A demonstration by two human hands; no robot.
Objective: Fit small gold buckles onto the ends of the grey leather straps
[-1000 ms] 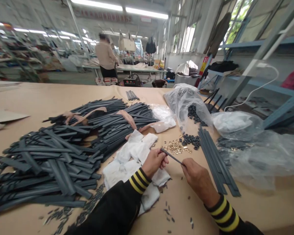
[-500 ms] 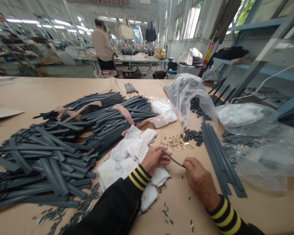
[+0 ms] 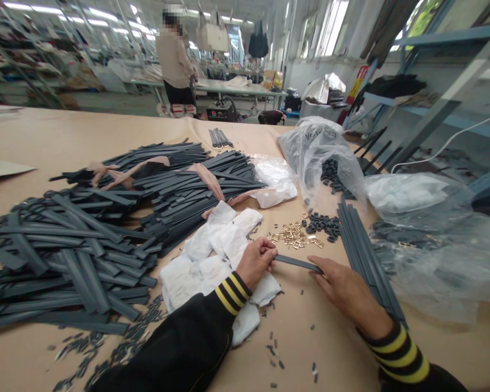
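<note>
My left hand [image 3: 258, 262] pinches one end of a dark grey strap [image 3: 297, 262], above the edge of a crumpled white cloth [image 3: 200, 272]. My right hand [image 3: 349, 291] grips the strap's other end between thumb and fingers, so the flat strip spans the gap between both hands. Just beyond it lie a heap of gold-coloured metal buckles [image 3: 292, 235] and a cluster of small dark loops [image 3: 324, 226]. Several long dark straps [image 3: 361, 245] lie side by side, partly behind my right hand.
A large pile of dark straps [image 3: 73, 256] and tied bundles [image 3: 200, 185] cover the table's left. Small dark offcuts [image 3: 273, 348] are scattered nearby. Clear plastic bags [image 3: 424, 261] lie at right; another bag [image 3: 310, 147] stands further back. A person [image 3: 175, 60] stands at a far table.
The strap, curved and seen edge-on before, now lies straighter with its flat face showing. My right hand has moved slightly right, its fingers more stretched out. The view has shifted a little.
</note>
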